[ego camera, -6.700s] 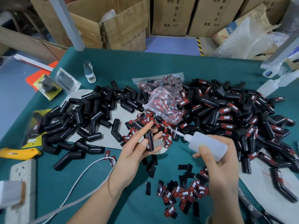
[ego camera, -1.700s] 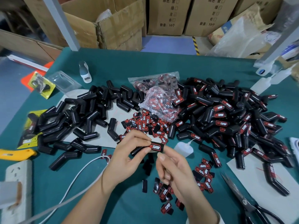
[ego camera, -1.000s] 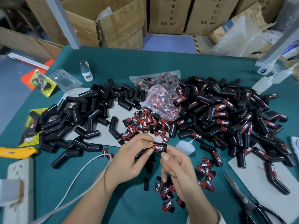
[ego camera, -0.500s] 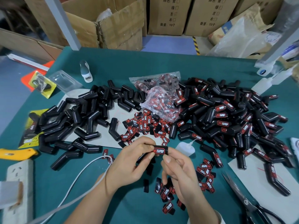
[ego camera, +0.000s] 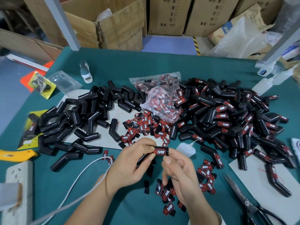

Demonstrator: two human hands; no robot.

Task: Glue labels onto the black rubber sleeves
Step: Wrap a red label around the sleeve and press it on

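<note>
Fingers [ego camera: 150, 155] of the left hand [ego camera: 129, 164] pinch the black rubber sleeve [ego camera: 154, 154] at lower centre, long axis running left-right, while the right hand [ego camera: 177, 168], equally near, presses its label [ego camera: 160, 152] from the right end.

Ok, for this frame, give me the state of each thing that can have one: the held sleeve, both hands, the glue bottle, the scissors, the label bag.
Held sleeve: label on, off the table.
Left hand: grips the sleeve.
Right hand: pinches the sleeve's labelled end.
Glue bottle: lying on the table, unheld.
Scissors: blades closed, on the table.
Label bag: lying on the table, labels inside.
</note>
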